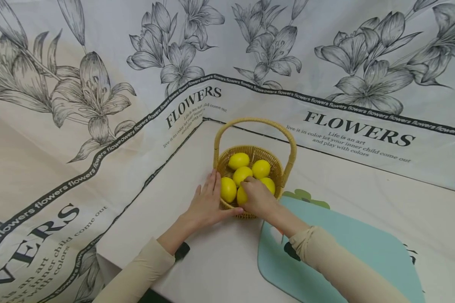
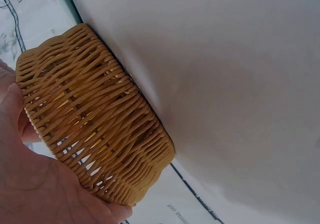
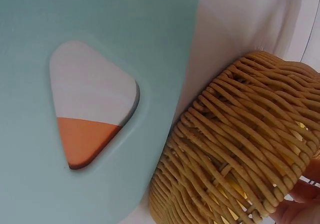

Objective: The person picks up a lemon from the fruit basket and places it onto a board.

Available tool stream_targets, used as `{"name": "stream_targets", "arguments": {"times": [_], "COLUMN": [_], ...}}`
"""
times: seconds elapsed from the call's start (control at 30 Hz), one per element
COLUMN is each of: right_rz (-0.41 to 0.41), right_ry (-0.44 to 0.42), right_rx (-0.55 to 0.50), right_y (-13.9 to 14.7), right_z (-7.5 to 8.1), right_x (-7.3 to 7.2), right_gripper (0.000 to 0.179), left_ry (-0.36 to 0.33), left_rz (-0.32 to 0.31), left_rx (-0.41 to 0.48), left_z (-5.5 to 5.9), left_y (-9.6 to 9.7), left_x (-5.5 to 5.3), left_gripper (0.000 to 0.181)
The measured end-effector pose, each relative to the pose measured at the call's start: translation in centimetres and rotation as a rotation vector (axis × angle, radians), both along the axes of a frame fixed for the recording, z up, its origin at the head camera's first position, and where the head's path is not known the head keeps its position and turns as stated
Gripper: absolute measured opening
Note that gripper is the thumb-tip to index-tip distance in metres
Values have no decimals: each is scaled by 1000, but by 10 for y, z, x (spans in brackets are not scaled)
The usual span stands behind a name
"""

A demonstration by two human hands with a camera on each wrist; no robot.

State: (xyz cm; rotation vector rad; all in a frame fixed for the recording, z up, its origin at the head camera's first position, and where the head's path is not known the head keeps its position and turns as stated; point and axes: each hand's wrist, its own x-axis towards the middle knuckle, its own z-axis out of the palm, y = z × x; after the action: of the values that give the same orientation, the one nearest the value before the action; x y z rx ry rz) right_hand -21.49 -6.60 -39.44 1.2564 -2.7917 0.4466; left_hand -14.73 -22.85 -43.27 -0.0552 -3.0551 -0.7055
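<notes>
A woven basket with a tall arched handle holds several yellow lemons. Along its near left side rests my left hand, fingers straight against the wall and thumb spread across the front. The left wrist view shows that hand spanning the wicker side. My right hand reaches over the near rim, its fingers curled down round a front lemon and partly hidden. In the right wrist view, only a bit of the hand shows past the basket's wall.
A light-blue board lies under my right forearm, with a white-and-orange triangular piece on it. A green flower-shaped piece peeks out behind the board. Flower-printed cloth rises behind the white table.
</notes>
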Motion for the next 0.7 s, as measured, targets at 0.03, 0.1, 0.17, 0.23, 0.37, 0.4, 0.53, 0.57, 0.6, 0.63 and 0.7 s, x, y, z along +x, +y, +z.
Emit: {"name": "stream_targets", "arguments": {"times": [0.03,0.1,0.17,0.23,0.37,0.4,0.53,0.57,0.6,0.63,0.7], "right_rz": [1,-2,-11,-17,-26,-23,2,10,17,21,20], "right_ry": [0,-12,-37,-57,-72,-80,-103,-104,-106,-104,-104], "right_rx": [2,12,26,46,93,103,118,120,121,121,121], "right_y": [-1,-1,-2,-2,-3,-3,-1,-1,-2,-2,-2], "right_z": [0,1,1,2,4,5,7,7,7,7,7], "right_x": [0,-1,-1,-2,-4,-4,-6,-6,-7,-7,-7], "right_gripper": [32,31,28,26,26,27,26,26,25,25,25], "left_ry": [0,-1,-3,-10,-12,-10,-8,-9,-9,-12,-17], "left_rz": [1,1,1,0,-2,-3,-6,-6,-6,-5,-3], "left_rx": [-1,-2,1,2,2,2,7,8,11,11,11], "left_z": [0,0,1,1,0,-1,-1,-1,0,0,0], "left_y": [0,0,0,0,-1,-1,-1,-1,-1,-1,-1], "left_x": [0,0,0,0,0,0,-1,-1,-1,0,0], "left_gripper": [117,117,118,118,118,118,119,119,119,119,119]}}
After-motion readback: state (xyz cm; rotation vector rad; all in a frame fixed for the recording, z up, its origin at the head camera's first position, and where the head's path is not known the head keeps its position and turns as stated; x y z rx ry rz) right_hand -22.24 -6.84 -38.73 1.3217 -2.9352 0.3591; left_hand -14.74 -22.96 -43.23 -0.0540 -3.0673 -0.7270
